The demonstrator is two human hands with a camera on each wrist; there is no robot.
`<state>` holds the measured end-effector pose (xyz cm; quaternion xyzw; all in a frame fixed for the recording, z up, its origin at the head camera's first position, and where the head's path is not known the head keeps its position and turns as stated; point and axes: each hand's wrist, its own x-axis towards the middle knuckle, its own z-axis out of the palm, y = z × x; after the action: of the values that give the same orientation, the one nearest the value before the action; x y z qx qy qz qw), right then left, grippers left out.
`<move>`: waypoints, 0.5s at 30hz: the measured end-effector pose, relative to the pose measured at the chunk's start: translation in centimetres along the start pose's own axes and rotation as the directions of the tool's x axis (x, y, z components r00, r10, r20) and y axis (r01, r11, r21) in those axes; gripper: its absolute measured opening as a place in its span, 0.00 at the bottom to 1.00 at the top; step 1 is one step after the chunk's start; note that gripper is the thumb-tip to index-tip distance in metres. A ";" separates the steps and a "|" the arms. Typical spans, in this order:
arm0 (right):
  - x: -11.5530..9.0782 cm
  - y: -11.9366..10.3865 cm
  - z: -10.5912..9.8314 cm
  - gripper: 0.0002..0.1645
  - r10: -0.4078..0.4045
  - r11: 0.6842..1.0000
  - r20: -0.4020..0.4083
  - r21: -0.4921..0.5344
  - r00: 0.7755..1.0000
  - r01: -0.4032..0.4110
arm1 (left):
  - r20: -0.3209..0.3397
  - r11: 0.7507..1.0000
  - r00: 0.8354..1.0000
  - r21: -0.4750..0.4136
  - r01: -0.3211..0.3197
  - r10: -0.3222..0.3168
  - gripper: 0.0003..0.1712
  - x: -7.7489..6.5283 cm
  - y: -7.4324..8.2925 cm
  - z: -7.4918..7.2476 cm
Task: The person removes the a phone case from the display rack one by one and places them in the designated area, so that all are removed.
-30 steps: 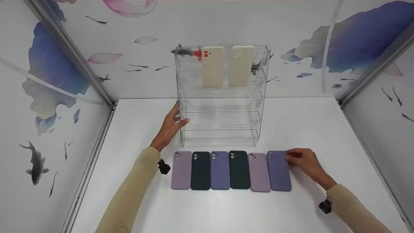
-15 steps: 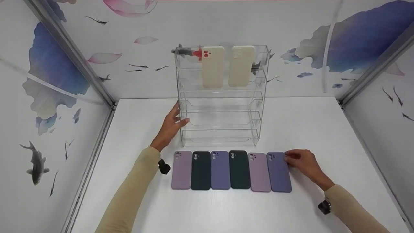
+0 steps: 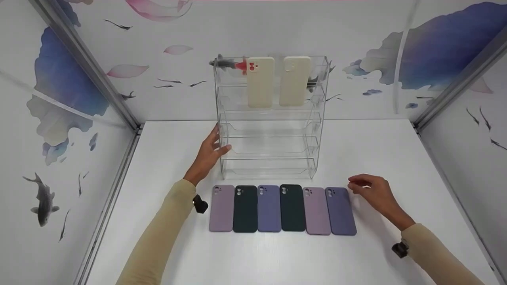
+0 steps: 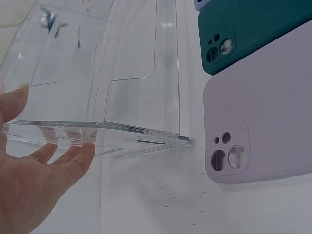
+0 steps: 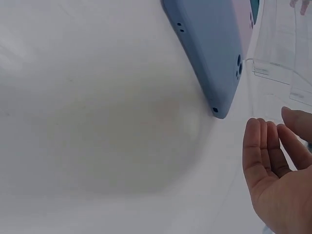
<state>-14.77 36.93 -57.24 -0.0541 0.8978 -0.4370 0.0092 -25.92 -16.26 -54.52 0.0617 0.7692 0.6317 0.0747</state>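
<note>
My left hand holds the side of a clear acrylic display rack, its thumb at the front of the side panel and its fingers along the outside. In the left wrist view the fingertips lie against that panel. A row of phone cases lies in front of the rack: light purple, dark green, blue-purple, then dark green, light purple and a blue-purple case at the right end. My right hand hovers just beyond that last case's top right corner, fingers loosely bent, holding nothing.
Two cream phone cases stand upright on the rack's upper tier. White table surface extends in front of the row and at both sides. Printed wall panels enclose the table at the back and sides.
My right hand has let go of the right-end blue-purple case and lifted slightly away. That case's top has shifted a little toward me, lining up with the row. My left hand stays put.
</note>
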 end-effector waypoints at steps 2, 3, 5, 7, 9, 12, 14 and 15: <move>0.2 -0.6 -0.2 0.18 -0.029 1.000 -0.017 0.003 0.999 0.029 | 0.000 1.000 1.000 0.002 -0.003 0.003 0.54 0.0 0.1 0.0; 0.3 -0.8 -0.3 0.17 -0.045 0.999 -0.027 -0.001 0.999 0.045 | -0.001 1.000 1.000 0.002 -0.005 0.005 0.54 0.0 0.1 0.0; 0.6 -1.3 -0.5 0.16 -0.072 0.997 -0.043 -0.003 0.996 0.072 | -0.002 1.000 1.000 -0.001 -0.005 0.005 0.54 0.0 0.2 0.0; 0.9 -1.8 -0.8 0.16 -0.096 0.995 -0.053 -0.005 0.994 0.096 | -0.002 1.000 1.000 -0.003 -0.007 0.007 0.54 0.0 0.2 0.0; 1.3 -2.2 -1.1 0.15 -0.115 0.993 -0.063 -0.003 0.991 0.115 | 0.001 1.000 1.000 -0.005 -0.006 0.006 0.54 -0.1 0.2 0.0; 1.8 -2.9 -1.5 0.14 -0.132 0.991 -0.078 0.001 0.988 0.133 | 0.001 1.000 1.000 -0.004 -0.002 0.002 0.54 -0.1 0.2 0.1; 2.1 -3.4 -1.8 0.14 -0.140 0.990 -0.089 0.004 0.986 0.141 | 0.001 1.000 1.000 0.001 0.003 -0.003 0.54 -0.1 0.1 0.1; 2.3 -3.7 -1.9 0.14 -0.143 0.989 -0.094 0.008 0.985 0.145 | 0.001 1.000 1.000 0.005 0.004 -0.004 0.54 -0.1 0.1 0.1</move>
<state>-16.83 35.95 -53.08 -0.0982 0.8877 -0.4452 -0.0641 -25.83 -16.16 -54.40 0.0604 0.7709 0.6295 0.0762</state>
